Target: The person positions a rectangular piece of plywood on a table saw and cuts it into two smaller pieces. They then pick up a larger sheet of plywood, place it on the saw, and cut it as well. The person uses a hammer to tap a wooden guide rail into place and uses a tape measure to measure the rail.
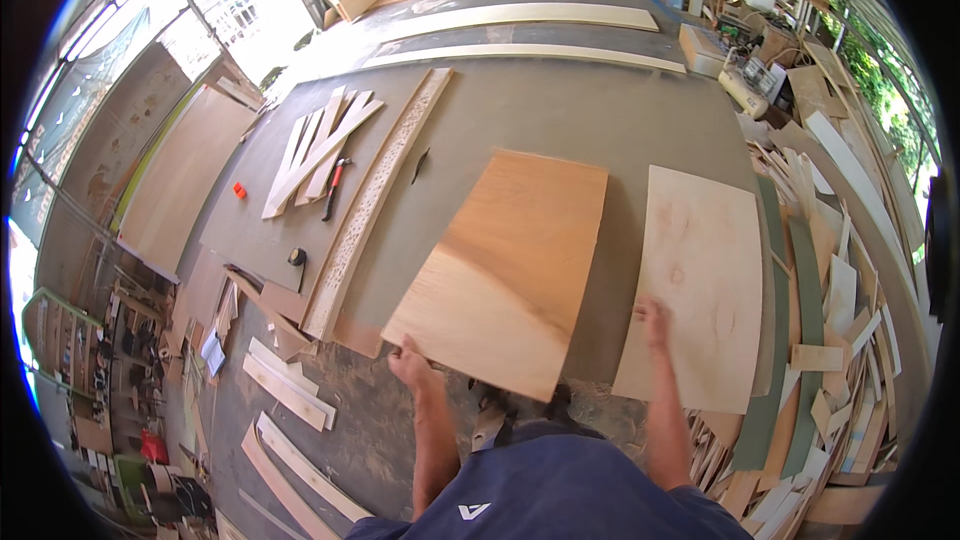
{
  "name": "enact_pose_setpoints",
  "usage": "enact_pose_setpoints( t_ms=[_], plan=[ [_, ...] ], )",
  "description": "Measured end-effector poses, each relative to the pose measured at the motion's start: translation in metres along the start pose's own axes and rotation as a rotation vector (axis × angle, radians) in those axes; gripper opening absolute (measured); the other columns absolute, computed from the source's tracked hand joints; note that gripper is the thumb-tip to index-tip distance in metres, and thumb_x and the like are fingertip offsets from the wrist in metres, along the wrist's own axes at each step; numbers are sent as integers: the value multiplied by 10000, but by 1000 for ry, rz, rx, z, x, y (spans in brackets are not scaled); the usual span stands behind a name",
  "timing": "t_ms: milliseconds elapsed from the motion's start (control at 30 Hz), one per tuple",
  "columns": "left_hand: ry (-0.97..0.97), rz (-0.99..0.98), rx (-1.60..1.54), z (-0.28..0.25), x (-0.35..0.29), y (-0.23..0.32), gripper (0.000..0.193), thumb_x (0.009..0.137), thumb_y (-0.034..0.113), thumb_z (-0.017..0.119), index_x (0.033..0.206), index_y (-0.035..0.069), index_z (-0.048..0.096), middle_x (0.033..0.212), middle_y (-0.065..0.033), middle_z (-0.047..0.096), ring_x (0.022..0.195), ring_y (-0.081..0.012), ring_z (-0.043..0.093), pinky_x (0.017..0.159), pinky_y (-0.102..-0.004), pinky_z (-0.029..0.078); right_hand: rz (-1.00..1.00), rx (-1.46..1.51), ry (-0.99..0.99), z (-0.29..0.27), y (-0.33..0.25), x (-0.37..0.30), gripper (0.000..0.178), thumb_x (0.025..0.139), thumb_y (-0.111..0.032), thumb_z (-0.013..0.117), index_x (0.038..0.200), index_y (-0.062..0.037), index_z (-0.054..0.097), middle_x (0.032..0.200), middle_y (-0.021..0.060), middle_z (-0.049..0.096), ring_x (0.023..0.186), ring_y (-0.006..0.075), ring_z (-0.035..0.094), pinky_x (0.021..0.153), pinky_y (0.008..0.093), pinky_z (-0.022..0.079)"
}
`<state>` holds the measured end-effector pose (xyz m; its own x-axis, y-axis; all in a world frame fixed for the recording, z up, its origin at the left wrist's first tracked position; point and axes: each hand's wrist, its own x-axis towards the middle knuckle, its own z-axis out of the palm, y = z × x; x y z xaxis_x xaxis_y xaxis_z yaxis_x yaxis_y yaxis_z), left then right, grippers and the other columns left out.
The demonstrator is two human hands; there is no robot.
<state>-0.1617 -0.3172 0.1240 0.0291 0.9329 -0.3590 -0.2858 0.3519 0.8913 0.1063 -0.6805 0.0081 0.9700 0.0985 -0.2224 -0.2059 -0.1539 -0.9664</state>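
Observation:
My left hand (412,364) is closed on the near left corner of a plywood panel (510,270), which is tilted in front of me, with a darker orange far part and a paler near part. My right hand (653,324) is apart from that panel, over the left side of a second, pale plywood panel (703,260) lying on the right of the worktable (640,130). Its fingers look partly spread and hold nothing I can see; whether they touch the pale panel is unclear.
Left on the table are a long perforated board (380,195), a claw hammer (336,185), wooden strips (305,145), a tape measure (297,257) and a small orange object (239,191). Offcuts (840,340) pile up at the right. More strips (290,390) lie at the lower left.

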Motion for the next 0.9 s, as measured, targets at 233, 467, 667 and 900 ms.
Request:
enact_pose_setpoints(
  t_ms=[233, 467, 667, 900],
  plan=[
    [179, 216, 59, -128, 73, 73, 250, 1052, 197, 614, 1122, -32, 542, 956, -96, 653, 813, -188, 646, 719, -345, 573, 462, 683, -361, 192, -78, -23, 565, 987, -470, 648, 1320, -20, 578, 1117, 157, 687, 990, 266, 679, 859, 409, 553],
    [311, 381, 151, -261, 53, 100, 279, 1085, 250, 548, 1070, -25, 590, 922, -66, 644, 807, -159, 616, 719, -310, 543, 185, 468, -389, 292, -20, -101, 370, 957, -119, 629, 1298, 23, 639, 1123, 39, 679, 993, 131, 619, 855, 314, 496],
    [435, 337, 202, -350, 95, 88, 254, 1070, 237, 562, 1022, -9, 605, 919, -46, 635, 812, -144, 589, 740, -294, 518, 11, -45, -371, 341, -9, -149, 495, 898, -118, 682, 1354, 58, 607, 1018, 81, 639, 913, 197, 614, 845, 330, 496],
    [476, 277, 232, -402, 187, 56, 214, 1013, 173, 594, 1041, -31, 651, 884, -10, 614, 766, -131, 548, 725, -269, 460, -312, -694, -92, 398, -9, -178, 542, 890, -176, 656, 1364, 67, 555, 1217, 175, 469, 1108, 315, 514, 903, 474, 463]
  ],
)
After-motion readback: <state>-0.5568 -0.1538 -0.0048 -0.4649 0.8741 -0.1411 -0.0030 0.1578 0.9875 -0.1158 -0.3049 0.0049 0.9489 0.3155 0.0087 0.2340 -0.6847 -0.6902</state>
